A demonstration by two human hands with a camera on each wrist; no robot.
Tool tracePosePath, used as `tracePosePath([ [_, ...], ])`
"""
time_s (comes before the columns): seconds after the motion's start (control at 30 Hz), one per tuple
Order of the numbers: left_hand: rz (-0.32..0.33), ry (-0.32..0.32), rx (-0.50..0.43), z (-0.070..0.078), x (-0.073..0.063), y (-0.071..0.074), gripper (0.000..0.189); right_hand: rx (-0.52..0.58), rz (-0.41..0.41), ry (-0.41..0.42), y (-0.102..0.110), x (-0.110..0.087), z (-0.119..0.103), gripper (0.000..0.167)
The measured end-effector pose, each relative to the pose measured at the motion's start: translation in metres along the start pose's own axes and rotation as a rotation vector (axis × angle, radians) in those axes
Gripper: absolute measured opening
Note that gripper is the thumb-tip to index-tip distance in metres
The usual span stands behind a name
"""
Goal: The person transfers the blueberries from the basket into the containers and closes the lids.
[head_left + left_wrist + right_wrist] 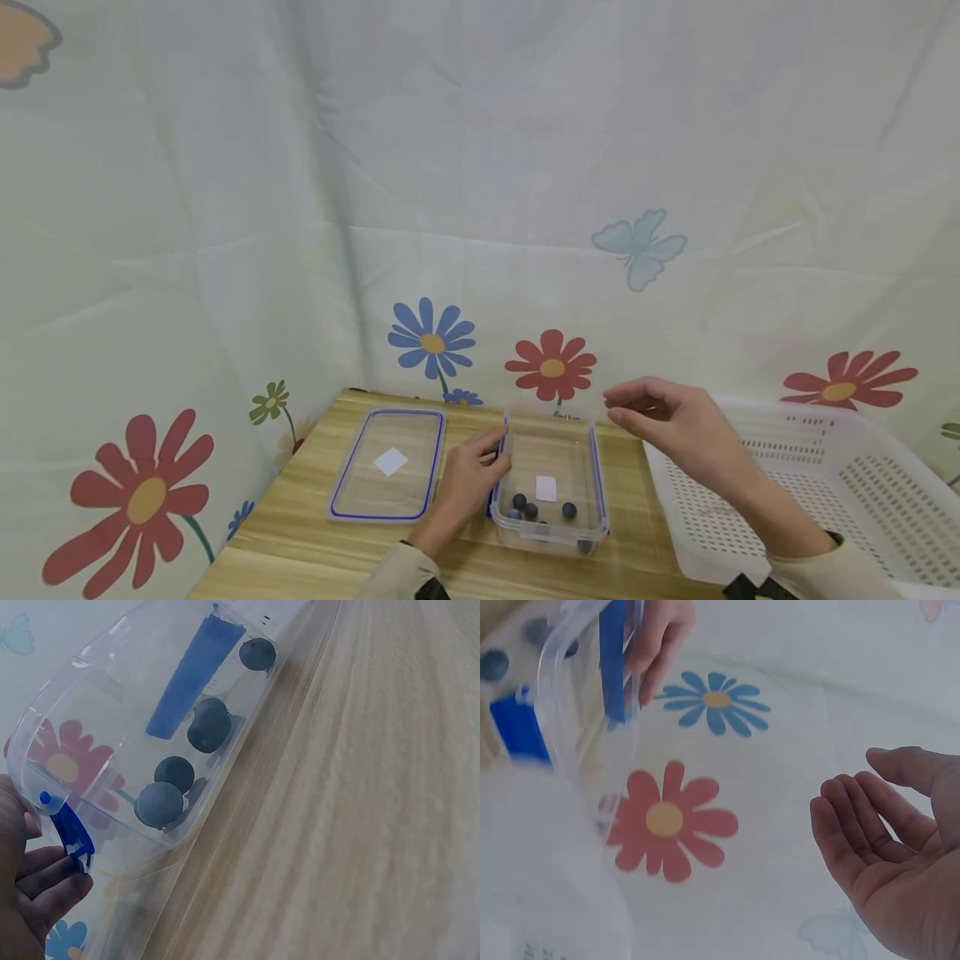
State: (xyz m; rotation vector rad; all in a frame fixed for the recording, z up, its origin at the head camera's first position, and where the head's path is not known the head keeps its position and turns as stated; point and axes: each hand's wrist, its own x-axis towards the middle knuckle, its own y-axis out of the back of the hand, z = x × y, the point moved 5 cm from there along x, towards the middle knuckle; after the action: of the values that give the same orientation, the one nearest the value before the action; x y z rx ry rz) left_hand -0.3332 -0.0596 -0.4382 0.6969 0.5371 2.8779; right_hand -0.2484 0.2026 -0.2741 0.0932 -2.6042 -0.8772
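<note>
A clear plastic container (547, 543) with blue latches stands uncovered on the table. Several blueberries (569, 510) lie loose toward its near end. My left hand (465, 477) grips the container's left side by the rim, its fingers at a blue latch (73, 834) in the left wrist view. Above and right of the container, my right hand (686, 421) hangs in the air. Its fingers bend loosely with the thumb apart, and nothing lies in the palm (900, 892) in the right wrist view.
A clear lid with a blue seal (360, 487) lies flat on the wooden table (292, 546), left of the container. To the right stands a white perforated basket (670, 500), partly behind my right forearm. A flower-patterned curtain (480, 167) hangs behind the table.
</note>
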Motion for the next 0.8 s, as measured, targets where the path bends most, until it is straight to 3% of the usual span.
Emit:
tracePosePath([
  [0.37,0.014,0.015,-0.006,-0.001,-0.001,0.000,0.040,-0.149,-0.004,-0.031,0.055,0.015,0.034,0.032],
  [0.8,0.016,0.005,-0.014,-0.004,0.000,0.000,0.040,-0.217,-0.053,-0.097,0.087,0.022,0.095,0.042],
])
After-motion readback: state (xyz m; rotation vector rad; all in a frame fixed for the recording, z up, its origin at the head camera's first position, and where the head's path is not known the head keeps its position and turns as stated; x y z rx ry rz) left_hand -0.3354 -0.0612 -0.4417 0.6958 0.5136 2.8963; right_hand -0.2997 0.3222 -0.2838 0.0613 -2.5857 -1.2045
